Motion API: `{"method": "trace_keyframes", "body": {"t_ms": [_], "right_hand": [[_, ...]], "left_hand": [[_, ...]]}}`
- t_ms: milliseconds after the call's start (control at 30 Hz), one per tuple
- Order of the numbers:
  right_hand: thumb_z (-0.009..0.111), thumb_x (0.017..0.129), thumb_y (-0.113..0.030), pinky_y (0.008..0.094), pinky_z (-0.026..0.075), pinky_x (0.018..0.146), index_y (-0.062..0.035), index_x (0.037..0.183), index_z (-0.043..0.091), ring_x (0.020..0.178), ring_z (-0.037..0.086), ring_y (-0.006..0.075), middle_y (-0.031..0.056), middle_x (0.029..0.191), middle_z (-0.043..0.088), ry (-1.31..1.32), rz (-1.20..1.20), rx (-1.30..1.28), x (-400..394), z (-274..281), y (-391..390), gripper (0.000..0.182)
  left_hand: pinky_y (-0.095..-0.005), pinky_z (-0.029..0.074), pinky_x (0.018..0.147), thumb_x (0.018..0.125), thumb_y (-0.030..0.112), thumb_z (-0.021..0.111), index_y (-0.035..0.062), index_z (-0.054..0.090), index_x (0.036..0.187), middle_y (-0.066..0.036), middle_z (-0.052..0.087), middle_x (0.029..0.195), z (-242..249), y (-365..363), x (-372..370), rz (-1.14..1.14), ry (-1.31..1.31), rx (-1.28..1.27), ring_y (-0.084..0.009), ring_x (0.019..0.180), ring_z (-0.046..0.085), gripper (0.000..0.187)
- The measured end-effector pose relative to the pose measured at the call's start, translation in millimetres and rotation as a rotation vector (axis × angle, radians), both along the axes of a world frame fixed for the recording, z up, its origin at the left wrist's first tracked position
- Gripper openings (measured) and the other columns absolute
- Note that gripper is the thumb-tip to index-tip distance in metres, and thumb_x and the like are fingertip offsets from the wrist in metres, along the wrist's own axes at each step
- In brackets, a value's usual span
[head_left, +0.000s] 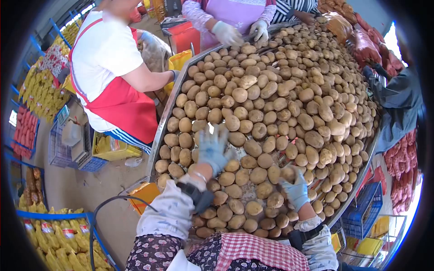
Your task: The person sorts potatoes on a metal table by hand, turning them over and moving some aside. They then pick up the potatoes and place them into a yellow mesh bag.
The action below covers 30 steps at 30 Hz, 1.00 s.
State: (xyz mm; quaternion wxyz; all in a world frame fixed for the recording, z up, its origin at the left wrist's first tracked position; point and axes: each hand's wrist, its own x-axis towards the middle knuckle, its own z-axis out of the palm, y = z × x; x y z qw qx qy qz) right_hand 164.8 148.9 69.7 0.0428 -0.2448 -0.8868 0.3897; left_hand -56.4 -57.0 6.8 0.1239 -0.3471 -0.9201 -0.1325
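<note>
- Over the near end of the metal sorting table, the left hand in a pale blue glove hovers above the potatoes with fingers spread wide, blurred, gripping nothing that shows.
- Beside it, toward the table's near right rim, the right hand, also blue-gloved, curls over a potato; its fingers are bent, but whether they pinch it cannot be told.
- Both forearms reach in from the table's near edge, in light sleeves with dark wristbands; a black cable hangs by the left one.
- Potatoes cover the table almost from rim to rim.
- At the table's left side stands a person in a red apron; at its far end, a co-worker's white-gloved hands rest on the pile.
- Left of the table, blue racks hold yellow and red bagged goods; right of it sits a blue crate.
</note>
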Motion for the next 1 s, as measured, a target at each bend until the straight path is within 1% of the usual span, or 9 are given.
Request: {"method": "trace_keyframes", "body": {"t_ms": [100,200,400,500,600,667,733,867,1000], "right_hand": [[0.071,0.08,-0.028,0.0363,0.05,0.081,-0.0046,0.12,0.053,0.091,0.062,0.0263,0.0125,0.1,0.065,0.217,-0.471,-0.426,-12,8,3,0.05],[0.07,0.082,-0.025,0.0352,0.049,0.08,-0.0049,0.118,0.055,0.091,0.061,0.0216,0.0108,0.099,0.065,0.039,-0.249,-0.167,-9,-30,29,0.044],[0.067,0.086,-0.032,0.0345,0.05,0.079,-0.0025,0.119,0.055,0.09,0.061,0.0218,0.0119,0.103,0.064,0.186,-0.196,-0.305,-14,-38,12,0.046],[0.049,0.09,-0.056,0.0454,0.054,0.085,-0.0064,0.125,0.05,0.108,0.06,0.0279,0.0168,0.12,0.059,0.206,-0.176,-1.696,9,-49,29,0.06],[0.043,0.094,-0.055,0.0436,0.054,0.075,-0.0007,0.121,0.049,0.097,0.06,0.0293,0.0132,0.114,0.058,0.371,-0.659,-1.748,-27,38,-32,0.061],[0.043,0.094,-0.052,0.0454,0.054,0.069,-0.0014,0.123,0.046,0.096,0.059,0.0305,0.0142,0.118,0.055,0.312,-0.53,-1.719,-22,7,-31,0.058],[0.046,0.083,-0.071,0.0494,0.038,0.104,-0.0082,0.133,0.043,0.125,0.044,0.0299,0.0142,0.14,0.043,0.369,-0.256,-1.674,-14,-40,-21,0.08],[0.043,0.09,-0.057,0.0454,0.04,0.102,-0.0192,0.136,0.045,0.119,0.05,0.0238,0.0069,0.135,0.049,0.297,-0.151,-0.431,15,-69,-18,0.06],[0.042,0.089,-0.048,0.0465,0.026,0.11,-0.0267,0.132,0.052,0.127,0.042,0.023,0.0007,0.138,0.048,0.314,-0.113,-0.469,22,-65,-17,0.049]], "left_hand": [[-0.0546,0.032,0.102,0.082,0.036,0.056,0.0076,0.051,0.128,-0.022,0.041,0.135,29,-18,62,-0.22,-0.196,0.025,-0.044,0.124,0.037,0.054],[-0.053,0.038,0.096,0.081,0.031,0.057,0.0049,0.053,0.124,-0.02,0.047,0.128,35,-40,73,-0.495,-0.399,0.168,-0.0414,0.112,0.049,0.05],[-0.0481,0.045,0.082,0.075,0.026,0.066,0.0109,0.054,0.123,-0.021,0.053,0.118,14,-35,-39,0.185,-0.099,-0.085,-0.0369,0.102,0.054,0.052],[-0.0468,0.046,0.083,0.071,0.023,0.068,0.0091,0.056,0.117,-0.019,0.055,0.109,15,-33,-45,0.179,-0.207,-0.12,-0.0359,0.1,0.054,0.049],[-0.0458,0.047,0.088,0.075,0.013,0.064,0.0049,0.058,0.113,-0.02,0.058,0.104,60,-21,-8,0.002,-0.397,0.413,-0.0372,0.098,0.057,0.039],[-0.0431,0.046,0.09,0.087,0.02,0.057,0.0013,0.057,0.113,-0.02,0.061,0.105,66,10,35,-0.404,-0.457,0.728,-0.0371,0.101,0.058,0.032],[-0.0456,0.043,0.089,0.083,0.018,0.065,0.0036,0.06,0.106,-0.016,0.061,0.102,76,27,63,-0.736,-0.61,0.853,-0.0337,0.102,0.056,0.028],[-0.0449,0.036,0.102,0.081,0.034,0.059,0.0063,0.056,0.122,-0.022,0.052,0.125,74,5,-27,0.066,-0.413,-0.055,-0.0386,0.118,0.047,0.049],[-0.0456,0.032,0.106,0.084,0.04,0.054,0.0072,0.057,0.122,-0.024,0.052,0.127,15,-38,-14,0.143,0.074,-0.003,-0.0419,0.121,0.045,0.05]]}}
